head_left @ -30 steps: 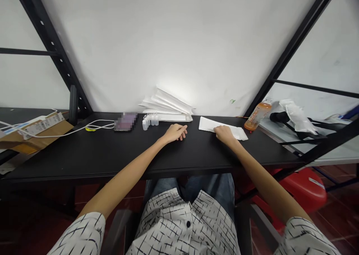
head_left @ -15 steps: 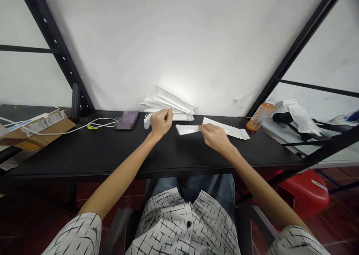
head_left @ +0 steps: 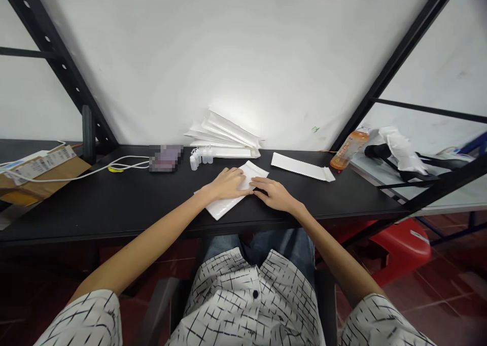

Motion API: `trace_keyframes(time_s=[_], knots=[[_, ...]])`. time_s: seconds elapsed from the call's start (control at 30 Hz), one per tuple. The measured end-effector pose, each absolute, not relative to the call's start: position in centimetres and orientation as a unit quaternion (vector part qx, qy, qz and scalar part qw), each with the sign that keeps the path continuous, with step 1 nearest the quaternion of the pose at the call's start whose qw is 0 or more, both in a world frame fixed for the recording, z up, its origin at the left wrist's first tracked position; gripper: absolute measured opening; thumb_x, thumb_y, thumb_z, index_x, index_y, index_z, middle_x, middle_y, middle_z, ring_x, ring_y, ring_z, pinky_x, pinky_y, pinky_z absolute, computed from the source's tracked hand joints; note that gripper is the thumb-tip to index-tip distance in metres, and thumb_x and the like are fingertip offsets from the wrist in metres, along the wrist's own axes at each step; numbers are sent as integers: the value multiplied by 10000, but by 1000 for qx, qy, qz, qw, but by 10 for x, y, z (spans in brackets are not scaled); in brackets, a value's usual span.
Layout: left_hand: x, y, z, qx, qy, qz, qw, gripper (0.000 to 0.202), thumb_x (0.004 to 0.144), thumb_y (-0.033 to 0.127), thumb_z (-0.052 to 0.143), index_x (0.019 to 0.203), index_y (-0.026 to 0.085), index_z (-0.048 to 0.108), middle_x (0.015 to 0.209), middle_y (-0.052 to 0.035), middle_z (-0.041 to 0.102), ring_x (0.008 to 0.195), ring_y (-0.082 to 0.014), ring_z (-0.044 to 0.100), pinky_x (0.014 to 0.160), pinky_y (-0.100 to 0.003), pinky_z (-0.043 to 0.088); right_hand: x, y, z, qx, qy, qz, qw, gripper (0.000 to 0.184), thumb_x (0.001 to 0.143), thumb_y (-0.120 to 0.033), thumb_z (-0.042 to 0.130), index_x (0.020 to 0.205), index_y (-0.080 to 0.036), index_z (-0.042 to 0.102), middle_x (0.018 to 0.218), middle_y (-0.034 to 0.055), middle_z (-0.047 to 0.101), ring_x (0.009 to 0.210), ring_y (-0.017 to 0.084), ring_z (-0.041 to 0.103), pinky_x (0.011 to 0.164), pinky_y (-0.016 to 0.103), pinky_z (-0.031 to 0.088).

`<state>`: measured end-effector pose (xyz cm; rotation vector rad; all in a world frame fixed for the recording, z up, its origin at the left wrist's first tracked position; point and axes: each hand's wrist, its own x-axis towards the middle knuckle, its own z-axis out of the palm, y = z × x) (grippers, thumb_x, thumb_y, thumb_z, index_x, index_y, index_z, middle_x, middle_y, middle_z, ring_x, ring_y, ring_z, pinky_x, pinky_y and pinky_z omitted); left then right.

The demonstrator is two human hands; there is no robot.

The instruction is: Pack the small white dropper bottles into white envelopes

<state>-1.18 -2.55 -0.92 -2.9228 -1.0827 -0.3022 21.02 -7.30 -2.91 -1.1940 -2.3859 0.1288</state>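
A white, shiny, envelope-like packet (head_left: 224,208) lies slanted on the black table in front of me. My left hand (head_left: 227,184) rests on it with the fingers laid out, covering its middle. From the right, my right hand (head_left: 277,196) touches the packet's edge, its fingers stretched out and the thumb apart below them. The two thumbs nearly meet over the packet. Behind the left hand stand several small white-capped bottles (head_left: 201,156). A long, narrow white packet (head_left: 302,167) lies by itself to the right of my hands.
A fanned stack of white packets (head_left: 228,135) leans at the wall. To the left are a blurred purple object (head_left: 166,158), a white cable (head_left: 125,162) and a cardboard parcel (head_left: 49,171). An orange bottle (head_left: 348,150) stands tilted at the right by the black frame.
The white packet that my right hand held up is now down on the table, opened out wider. My left hand has gone from a raised fist to lying on it, uncovering the small bottles.
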Motion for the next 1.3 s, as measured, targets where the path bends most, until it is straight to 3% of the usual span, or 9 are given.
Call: trace_keyframes(time_s=[0.27, 0.37, 0.47, 0.57, 0.7, 0.8, 0.9, 1.13, 1.3], knots=[[-14, -24, -10, -923, -381, -58, 14, 704, 938, 677, 444, 1373, 134, 550, 1461, -223, 517, 1312, -388, 501, 1040, -502, 395, 208, -35, 6, -453, -771, 174, 412, 200, 888, -279, 612, 906, -172, 779, 941, 79, 786, 872, 229, 736, 752, 313, 567], [-22, -27, -10, -928, -368, -53, 29, 593, 968, 593, 454, 1332, 147, 597, 1438, -201, 556, 1297, -369, 530, 1035, -498, 418, 188, -3, 21, -470, -748, 178, 434, 178, 880, -268, 626, 887, -159, 766, 870, 65, 770, 735, 201, 731, 718, 305, 556], [-37, -25, -9, -930, -360, -70, 12, 472, 982, 484, 471, 1320, 193, 628, 1435, -143, 587, 1301, -322, 554, 1044, -455, 435, 153, 22, 37, -470, -779, 148, 388, 173, 890, -243, 626, 961, -170, 765, 906, 44, 765, 689, 169, 717, 741, 295, 535], [-57, -19, -8, -933, -353, -73, -15, 468, 994, 427, 446, 1385, 218, 597, 1461, -101, 584, 1336, -280, 545, 1074, -409, 424, 114, 42, 53, -460, -829, 80, 307, 235, 923, -287, 625, 1087, -180, 752, 991, 55, 766, 856, 199, 721, 849, 313, 506], [-80, -15, -9, -936, -342, -65, -45, 592, 942, 575, 511, 1409, 221, 595, 1516, -87, 534, 1398, -283, 488, 1133, -387, 373, 73, 63, 63, -468, -862, 7, 195, 347, 927, -288, 635, 1250, -177, 695, 1114, 89, 748, 1079, 252, 664, 934, 341, 470], [-87, -17, -10, -927, -360, -81, -62, 723, 887, 736, 487, 1384, 229, 626, 1522, -84, 527, 1410, -311, 466, 1143, -407, 360, 55, 74, 59, -484, -862, -6, 149, 300, 913, -227, 627, 1187, -157, 726, 1111, 108, 746, 1079, 254, 658, 923, 331, 470], [-87, -17, -12, -922, -367, -99, -69, 650, 943, 698, 415, 1326, 240, 671, 1477, -81, 571, 1385, -300, 485, 1123, -409, 377, 51, 78, 51, -499, -854, -1, 148, 245, 886, -122, 576, 1035, -134, 769, 1031, 115, 761, 1011, 237, 679, 867, 302, 483], [-82, -9, -19, -916, -367, -146, -71, 419, 965, 455, 508, 1268, 233, 695, 1352, -87, 643, 1260, -293, 567, 1043, -425, 437, 83, 74, 48, -473, -818, 150, 292, 182, 819, -55, 560, 742, -115, 714, 647, 45, 687, 643, 164, 691, 687, 263, 541], [-79, -5, -24, -903, -383, -178, -81, 407, 928, 373, 546, 1291, 242, 674, 1225, -82, 677, 1160, -273, 607, 990, -405, 472, 140, 53, 44, -439, -713, 276, 472, 139, 789, -237, 731, 714, -137, 673, 621, 27, 647, 561, 164, 671, 567, 287, 585]])
